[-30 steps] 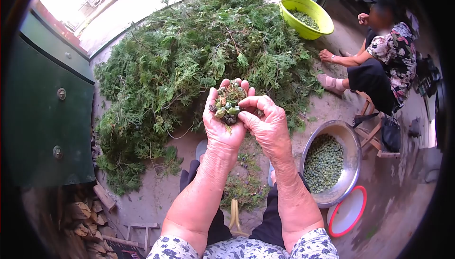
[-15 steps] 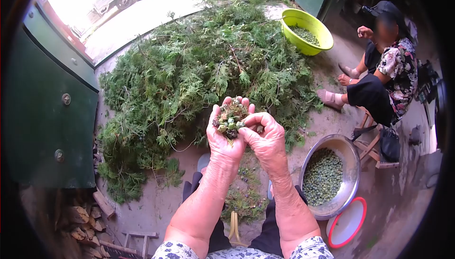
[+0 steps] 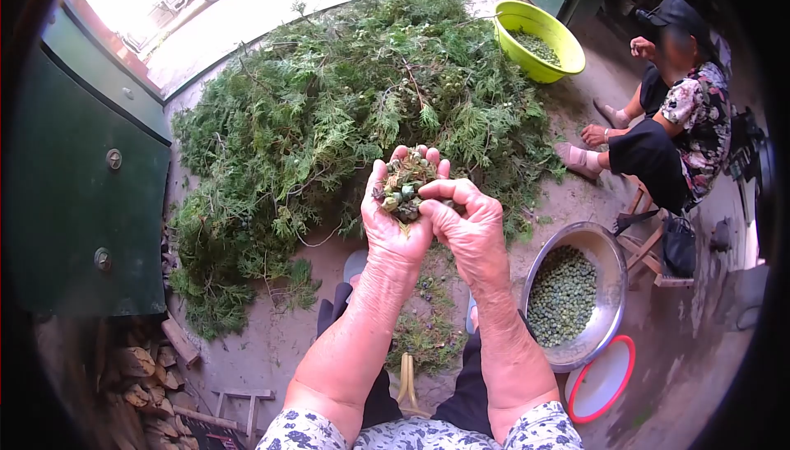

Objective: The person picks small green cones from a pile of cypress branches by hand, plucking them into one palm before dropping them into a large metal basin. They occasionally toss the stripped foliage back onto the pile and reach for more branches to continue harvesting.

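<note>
from where i stand, the left hand [image 3: 397, 236] is cupped palm up, its grip curled loosely around a clump of green cones [image 3: 401, 191] resting in the palm. the clump stretches from palm towards fingertips, just left of the right hand [image 3: 477, 224], whose thumb and forefinger nearly meet at its edge; i can't tell whether they pinch anything. the cones look knobbly and pale green, tangled with dry, brownish bits. a metal bowl [image 3: 611, 277] stands to the right.

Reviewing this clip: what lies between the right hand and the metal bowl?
In the head view, only a narrow strip of bare floor shows between the right hand and the metal bowl.
</note>
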`<action>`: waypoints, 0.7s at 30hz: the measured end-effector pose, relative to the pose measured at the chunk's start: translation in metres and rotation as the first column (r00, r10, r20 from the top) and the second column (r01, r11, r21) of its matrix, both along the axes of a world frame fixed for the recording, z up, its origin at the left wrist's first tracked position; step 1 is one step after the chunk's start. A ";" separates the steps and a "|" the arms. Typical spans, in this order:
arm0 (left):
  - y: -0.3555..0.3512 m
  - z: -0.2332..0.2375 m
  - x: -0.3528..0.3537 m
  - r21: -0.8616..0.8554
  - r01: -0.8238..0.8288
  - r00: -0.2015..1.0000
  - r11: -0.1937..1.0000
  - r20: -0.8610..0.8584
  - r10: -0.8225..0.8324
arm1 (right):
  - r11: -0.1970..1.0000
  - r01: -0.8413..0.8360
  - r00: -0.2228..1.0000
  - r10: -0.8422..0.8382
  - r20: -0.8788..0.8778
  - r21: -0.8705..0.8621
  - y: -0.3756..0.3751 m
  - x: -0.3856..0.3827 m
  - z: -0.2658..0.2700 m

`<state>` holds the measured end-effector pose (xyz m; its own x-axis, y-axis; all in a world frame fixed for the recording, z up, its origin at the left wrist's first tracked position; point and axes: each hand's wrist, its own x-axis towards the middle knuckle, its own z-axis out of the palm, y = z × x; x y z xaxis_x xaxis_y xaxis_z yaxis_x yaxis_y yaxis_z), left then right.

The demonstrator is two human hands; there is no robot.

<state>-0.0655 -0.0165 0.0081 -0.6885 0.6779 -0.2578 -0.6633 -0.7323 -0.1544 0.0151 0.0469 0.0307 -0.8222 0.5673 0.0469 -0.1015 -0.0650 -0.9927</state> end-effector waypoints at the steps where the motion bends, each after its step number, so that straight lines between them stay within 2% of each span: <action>1: 0.000 0.002 0.001 -0.034 -0.006 1.000 0.999 -0.008 0.006 | 0.990 0.021 0.999 -0.017 -0.031 0.140 0.000 -0.002 -0.004; 2: 0.000 0.002 0.002 -0.034 -0.007 1.000 0.999 -0.009 0.007 | 0.960 0.044 0.998 -0.028 -0.063 0.275 -0.001 -0.003 -0.006; 6: -0.001 0.001 0.003 -0.071 -0.002 1.000 0.998 -0.023 0.000 | 0.969 0.043 0.999 -0.038 -0.027 0.245 -0.003 -0.001 -0.003; 7: -0.001 -0.003 0.001 -0.031 0.007 1.000 0.999 -0.030 -0.008 | 0.998 0.011 0.999 -0.012 -0.033 -0.056 -0.003 0.001 0.001; 8: -0.002 -0.004 0.000 0.009 0.015 0.999 1.000 -0.037 -0.015 | 0.936 -0.027 0.999 0.011 -0.045 -0.351 -0.002 0.002 0.003; 9: -0.002 -0.003 0.000 0.005 0.020 1.000 1.000 -0.024 -0.020 | 0.869 -0.073 0.992 0.015 -0.122 -0.490 0.003 0.001 -0.004; 10: -0.003 -0.001 0.000 0.004 0.015 1.000 1.000 -0.024 -0.014 | 0.778 -0.051 0.986 -0.060 -0.155 -0.627 0.000 -0.003 0.010; 12: -0.003 0.003 0.001 -0.069 0.023 1.000 0.997 0.001 -0.023 | 0.664 -0.080 0.974 -0.106 -0.199 -0.743 -0.002 -0.004 0.025; 14: 0.000 -0.002 0.000 -0.065 0.021 1.000 0.998 -0.005 -0.022 | 0.760 -0.162 0.968 0.000 -0.250 -0.629 0.002 -0.001 0.012; 15: 0.000 0.002 0.001 -0.097 0.029 1.000 0.995 -0.003 -0.030 | 0.886 -0.131 0.989 0.087 -0.116 -0.446 0.004 0.003 0.013; 16: 0.000 0.008 0.003 -0.132 0.040 0.999 0.990 0.004 -0.040 | 0.936 -0.084 0.996 0.089 -0.001 -0.342 -0.001 0.002 0.021; 17: 0.001 0.010 0.004 -0.173 0.024 1.000 0.985 -0.015 -0.027 | 0.996 -0.059 0.997 0.056 -0.044 -0.063 -0.007 -0.002 0.018; 18: 0.002 0.011 0.006 -0.213 0.012 0.999 0.977 -0.028 -0.018 | 0.976 -0.005 0.995 0.026 -0.092 0.219 -0.011 -0.005 0.015; 19: 0.001 0.007 0.006 -0.239 0.017 0.998 0.971 -0.056 -0.031 | 0.946 -0.003 0.999 0.016 -0.035 0.324 -0.013 -0.004 0.019; 20: 0.001 0.006 0.007 -0.238 0.021 0.997 0.971 -0.062 -0.036 | 0.880 0.040 0.998 -0.011 -0.064 0.473 -0.015 -0.005 0.016; 21: 0.001 0.006 0.008 -0.259 0.018 0.996 0.966 -0.075 -0.038 | 0.864 0.038 0.999 -0.016 -0.047 0.502 -0.016 -0.006 0.017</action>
<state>-0.0578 -0.0152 0.0138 -0.6951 0.6148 -0.3726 -0.6866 -0.7213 0.0909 0.0093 0.0307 0.0473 -0.7983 0.4799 0.3638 -0.1359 0.4450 -0.8852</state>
